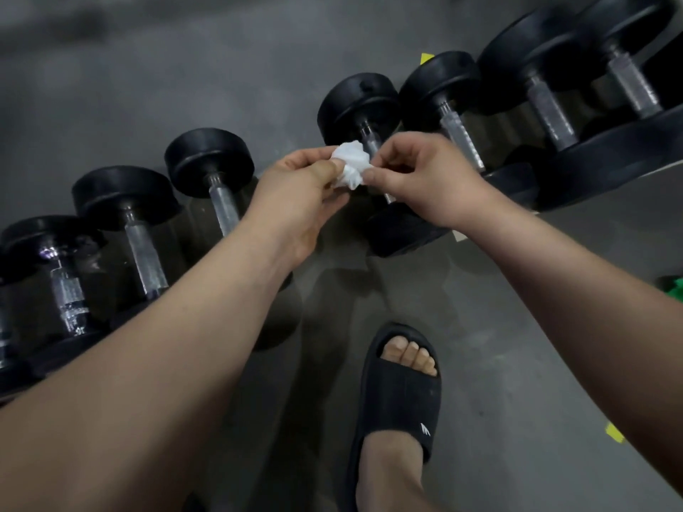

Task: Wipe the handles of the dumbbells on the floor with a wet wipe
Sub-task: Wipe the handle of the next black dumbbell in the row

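Note:
A crumpled white wet wipe (350, 165) is held between both hands above the floor. My left hand (299, 195) pinches its left side with thumb and fingers. My right hand (425, 179) pinches its right side. Several black dumbbells with silver handles lie in a row on the grey floor. One dumbbell (360, 101) sits right behind the wipe, its handle partly hidden by my hands. Another dumbbell handle (223, 205) lies just left of my left wrist.
Larger dumbbells (547, 101) fill the upper right. Smaller ones (144, 249) lie at the left. My foot in a black slide sandal (401, 393) stands on the floor below the hands. A green object (672, 286) shows at the right edge. Yellow tape marks (614, 433) dot the floor.

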A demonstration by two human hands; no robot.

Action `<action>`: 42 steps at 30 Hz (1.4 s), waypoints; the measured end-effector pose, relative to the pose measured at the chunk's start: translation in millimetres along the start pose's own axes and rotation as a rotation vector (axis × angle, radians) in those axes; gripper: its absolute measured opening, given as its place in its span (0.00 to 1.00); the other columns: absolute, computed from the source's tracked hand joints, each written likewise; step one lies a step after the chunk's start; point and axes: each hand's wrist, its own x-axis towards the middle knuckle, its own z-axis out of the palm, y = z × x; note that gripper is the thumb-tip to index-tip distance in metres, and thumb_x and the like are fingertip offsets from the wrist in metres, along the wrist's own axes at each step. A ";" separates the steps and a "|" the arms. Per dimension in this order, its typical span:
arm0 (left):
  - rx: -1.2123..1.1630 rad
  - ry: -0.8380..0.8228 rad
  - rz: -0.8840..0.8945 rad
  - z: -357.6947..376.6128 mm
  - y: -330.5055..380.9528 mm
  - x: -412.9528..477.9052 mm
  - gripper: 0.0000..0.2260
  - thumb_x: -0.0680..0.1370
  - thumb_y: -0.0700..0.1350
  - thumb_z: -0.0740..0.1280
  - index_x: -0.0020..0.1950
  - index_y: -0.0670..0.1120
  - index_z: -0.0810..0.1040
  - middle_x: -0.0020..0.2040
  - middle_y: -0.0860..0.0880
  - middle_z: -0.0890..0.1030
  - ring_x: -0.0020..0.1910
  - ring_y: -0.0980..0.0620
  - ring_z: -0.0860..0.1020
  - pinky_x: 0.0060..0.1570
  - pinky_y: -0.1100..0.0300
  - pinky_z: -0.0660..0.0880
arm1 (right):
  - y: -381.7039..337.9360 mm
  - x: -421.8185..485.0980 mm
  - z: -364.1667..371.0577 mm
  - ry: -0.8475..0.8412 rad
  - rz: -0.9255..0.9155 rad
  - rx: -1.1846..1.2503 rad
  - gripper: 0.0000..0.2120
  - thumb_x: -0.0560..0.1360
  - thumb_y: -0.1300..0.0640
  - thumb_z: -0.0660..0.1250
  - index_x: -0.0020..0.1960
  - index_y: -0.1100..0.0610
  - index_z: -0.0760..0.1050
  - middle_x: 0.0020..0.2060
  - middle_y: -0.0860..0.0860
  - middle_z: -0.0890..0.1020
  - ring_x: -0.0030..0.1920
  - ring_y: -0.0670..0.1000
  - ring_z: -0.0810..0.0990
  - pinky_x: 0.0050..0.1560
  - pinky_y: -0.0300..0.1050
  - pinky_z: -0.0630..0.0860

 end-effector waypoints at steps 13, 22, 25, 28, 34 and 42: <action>-0.137 0.064 -0.053 24.6 -2.9 32.4 0.06 0.80 0.34 0.67 0.56 0.40 0.78 0.53 0.40 0.86 0.51 0.45 0.86 0.53 0.53 0.83 | 22.9 24.0 -16.2 -0.001 0.155 0.175 0.04 0.75 0.62 0.73 0.46 0.61 0.79 0.37 0.60 0.84 0.31 0.48 0.81 0.36 0.43 0.79; -0.057 -0.017 -0.112 22.4 -11.5 45.0 0.06 0.79 0.35 0.69 0.56 0.40 0.78 0.57 0.41 0.84 0.53 0.45 0.85 0.52 0.53 0.83 | 33.2 31.5 -19.4 -0.075 0.066 -0.057 0.03 0.75 0.55 0.73 0.49 0.53 0.83 0.38 0.44 0.83 0.37 0.38 0.78 0.41 0.31 0.74; 0.040 0.153 -0.066 18.7 -18.8 59.6 0.05 0.78 0.36 0.71 0.53 0.42 0.79 0.55 0.43 0.84 0.52 0.47 0.85 0.50 0.54 0.83 | 44.1 31.4 -19.2 -0.037 0.074 -0.176 0.05 0.76 0.52 0.71 0.50 0.50 0.83 0.39 0.43 0.83 0.41 0.39 0.80 0.44 0.35 0.75; 0.203 0.310 0.021 16.5 -33.0 78.2 0.04 0.75 0.39 0.72 0.49 0.45 0.81 0.49 0.46 0.85 0.48 0.49 0.86 0.50 0.51 0.84 | 54.1 26.9 -17.1 0.008 0.093 -0.247 0.06 0.76 0.53 0.68 0.50 0.50 0.82 0.39 0.43 0.82 0.41 0.42 0.79 0.46 0.39 0.76; 0.376 0.254 0.062 44.7 -42.9 96.1 0.04 0.74 0.45 0.74 0.41 0.49 0.81 0.38 0.52 0.85 0.42 0.51 0.84 0.49 0.51 0.83 | 62.5 19.1 -13.4 0.020 0.031 -0.238 0.07 0.77 0.55 0.66 0.50 0.53 0.82 0.41 0.47 0.84 0.44 0.46 0.81 0.48 0.44 0.76; 0.215 0.127 0.016 43.1 -60.9 95.7 0.03 0.76 0.39 0.73 0.49 0.44 0.84 0.43 0.45 0.86 0.41 0.51 0.83 0.43 0.60 0.77 | 70.4 13.0 -15.8 0.019 -0.093 -0.445 0.12 0.79 0.51 0.59 0.45 0.56 0.77 0.38 0.52 0.78 0.43 0.55 0.76 0.46 0.54 0.74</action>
